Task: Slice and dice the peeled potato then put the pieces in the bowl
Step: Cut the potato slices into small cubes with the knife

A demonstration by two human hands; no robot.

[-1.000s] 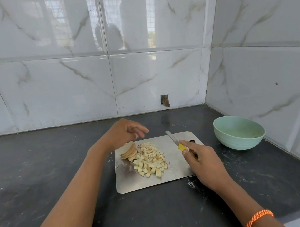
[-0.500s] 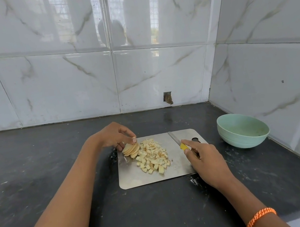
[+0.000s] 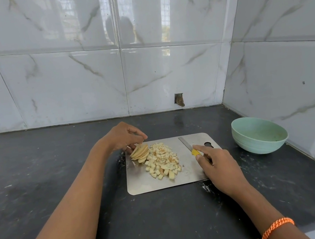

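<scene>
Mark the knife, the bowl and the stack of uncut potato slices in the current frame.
knife [image 3: 185, 145]: head view, on the bare metal blade.
bowl [image 3: 258, 145]: head view, on the green outer wall.
potato slices [image 3: 141, 152]: head view, on the face of the top slice.

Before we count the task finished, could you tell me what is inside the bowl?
The bowl looks empty: only its bare green inside shows. Its near wall hides some of the bottom. All the dice and slices lie on the board.

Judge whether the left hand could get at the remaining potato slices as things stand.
Probably yes: the left hand is right at the potato slices at the cutting board's far left corner, with nothing between them.
</scene>
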